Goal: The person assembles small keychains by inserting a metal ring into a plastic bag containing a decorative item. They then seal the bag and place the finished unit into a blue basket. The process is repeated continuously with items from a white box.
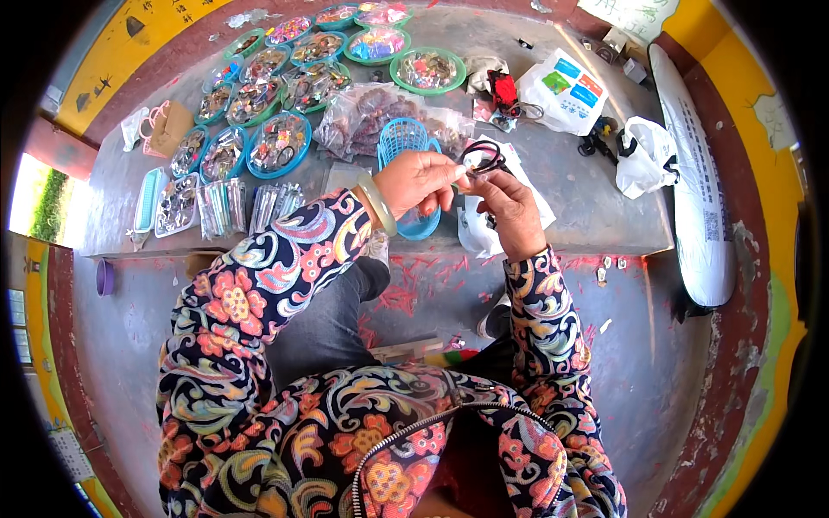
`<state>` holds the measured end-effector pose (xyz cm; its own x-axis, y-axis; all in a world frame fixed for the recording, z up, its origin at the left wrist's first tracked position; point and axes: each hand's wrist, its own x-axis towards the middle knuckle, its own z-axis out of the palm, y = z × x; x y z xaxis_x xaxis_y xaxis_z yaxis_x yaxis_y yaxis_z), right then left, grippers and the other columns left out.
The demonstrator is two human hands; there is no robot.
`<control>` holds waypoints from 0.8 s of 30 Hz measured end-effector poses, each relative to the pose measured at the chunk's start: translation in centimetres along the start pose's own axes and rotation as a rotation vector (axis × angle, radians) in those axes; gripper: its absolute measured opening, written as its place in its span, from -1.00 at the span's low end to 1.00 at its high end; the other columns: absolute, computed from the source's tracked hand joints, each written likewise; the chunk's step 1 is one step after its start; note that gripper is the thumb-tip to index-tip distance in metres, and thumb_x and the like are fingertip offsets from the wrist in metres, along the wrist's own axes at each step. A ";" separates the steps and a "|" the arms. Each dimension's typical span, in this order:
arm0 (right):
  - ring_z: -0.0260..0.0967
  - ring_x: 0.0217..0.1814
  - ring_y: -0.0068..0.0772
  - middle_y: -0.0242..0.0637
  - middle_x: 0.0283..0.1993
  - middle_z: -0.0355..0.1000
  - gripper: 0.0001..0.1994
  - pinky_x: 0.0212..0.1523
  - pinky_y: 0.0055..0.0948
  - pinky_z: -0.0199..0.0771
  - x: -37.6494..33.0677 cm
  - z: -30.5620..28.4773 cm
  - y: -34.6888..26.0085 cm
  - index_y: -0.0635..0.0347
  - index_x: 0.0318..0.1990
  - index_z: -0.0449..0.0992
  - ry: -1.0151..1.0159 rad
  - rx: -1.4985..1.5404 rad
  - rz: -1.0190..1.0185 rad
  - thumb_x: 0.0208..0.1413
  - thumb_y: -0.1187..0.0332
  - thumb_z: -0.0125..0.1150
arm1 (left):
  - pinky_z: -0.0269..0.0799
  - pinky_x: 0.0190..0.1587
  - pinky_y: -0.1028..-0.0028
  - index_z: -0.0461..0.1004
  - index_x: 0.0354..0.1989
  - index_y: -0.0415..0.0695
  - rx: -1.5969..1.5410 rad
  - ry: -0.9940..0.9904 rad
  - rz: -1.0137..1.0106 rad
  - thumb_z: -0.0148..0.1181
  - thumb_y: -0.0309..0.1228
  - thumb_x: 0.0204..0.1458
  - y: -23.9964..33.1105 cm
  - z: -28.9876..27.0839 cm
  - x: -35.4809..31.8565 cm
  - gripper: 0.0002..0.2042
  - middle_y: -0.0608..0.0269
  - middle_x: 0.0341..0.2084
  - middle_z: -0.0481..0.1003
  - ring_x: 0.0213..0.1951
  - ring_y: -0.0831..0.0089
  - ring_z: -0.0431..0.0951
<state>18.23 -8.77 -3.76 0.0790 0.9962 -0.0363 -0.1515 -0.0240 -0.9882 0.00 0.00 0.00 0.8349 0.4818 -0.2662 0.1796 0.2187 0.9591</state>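
My left hand (413, 183), with a pale bangle (377, 204) at the wrist, is pinched closed at the thumb and forefinger. Its fingertips meet those of my right hand (513, 211), also closed. Between them I hold a thin black loop, like a hair tie (485, 156), standing up above the right fingers. Its lower end is hidden by my fingertips. Behind my left hand is a blue plastic basket (402, 131), and a blue rim (420, 230) shows below that hand. A white plastic bag (477, 231) lies just under my right hand.
Several round trays of small goods (279, 142) cover the ledge's left side. Clear bags of dark items (367, 121) lie in the middle. White shopping bags (563, 91) sit at the right, beside a long white wrapped object (691, 173). Red scraps (401, 289) litter the floor.
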 end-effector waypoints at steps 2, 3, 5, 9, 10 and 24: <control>0.27 -0.42 -0.66 -0.45 -0.40 0.43 -0.80 -0.39 -0.66 0.22 -0.2 -0.2 -0.2 0.23 -0.31 0.47 0.020 0.109 0.033 0.01 0.29 0.10 | 0.23 -0.47 0.73 0.33 -0.15 -0.22 0.214 0.149 0.037 0.07 -0.32 0.01 0.6 0.6 0.0 -0.71 0.29 -0.48 0.43 -0.47 0.66 0.39; 0.27 -0.42 -0.66 -0.45 -0.41 0.42 -0.80 -0.39 -0.66 0.22 -0.5 0.3 0.0 0.24 -0.31 0.47 0.029 0.137 0.054 0.01 0.30 0.09 | 0.22 -0.49 0.72 0.34 -0.16 -0.22 0.173 0.210 0.138 0.07 -0.32 0.01 0.0 0.5 -0.1 -0.72 0.31 -0.47 0.43 -0.46 0.68 0.38; 0.26 -0.43 -0.67 -0.44 -0.42 0.42 -0.81 -0.40 -0.66 0.22 -0.2 0.2 -0.1 0.24 -0.30 0.47 0.041 0.165 0.075 0.02 0.31 0.07 | 0.20 -0.54 0.69 0.37 -0.19 -0.21 0.088 0.331 0.378 0.09 -0.31 -0.01 -1.5 0.3 0.9 -0.73 0.35 -0.45 0.43 -0.45 0.71 0.36; 0.26 -0.42 -0.67 -0.40 -0.45 0.43 -0.81 -0.38 -0.66 0.22 -0.2 0.6 -0.3 0.30 -0.34 0.48 -0.031 -0.025 -0.007 0.02 0.34 0.04 | 0.22 -0.52 0.67 0.38 -0.16 -0.19 0.010 0.148 0.016 0.16 -0.33 -0.08 -0.5 0.2 0.0 -0.69 0.39 -0.39 0.44 -0.40 0.70 0.37; 0.26 -0.42 -0.66 -0.39 -0.45 0.43 -0.81 -0.37 -0.66 0.22 -0.3 0.7 -0.7 0.32 -0.36 0.49 -0.049 -0.112 -0.027 0.02 0.36 0.03 | 0.24 -0.54 0.66 0.39 -0.16 -0.18 0.025 0.155 0.005 0.15 -0.34 -0.07 -0.6 0.3 0.1 -0.71 0.39 -0.39 0.45 -0.39 0.70 0.37; 0.29 -0.38 -0.63 -0.36 -0.45 0.42 -0.83 -0.33 -0.62 0.28 -0.7 0.5 -1.8 0.37 -0.33 0.50 -0.019 -0.281 -0.001 -0.04 0.43 0.15 | 0.39 -0.49 0.63 0.44 -0.22 -0.23 -0.053 0.214 0.031 0.11 -0.39 -0.05 -1.1 0.5 0.4 -0.77 0.27 -0.38 0.47 -0.35 0.58 0.46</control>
<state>17.95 -9.36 -1.88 0.0605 0.9975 -0.0355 0.1278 -0.0430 -0.9909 0.37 -0.49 -1.10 0.7094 0.6566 -0.2561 0.1230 0.2424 0.9623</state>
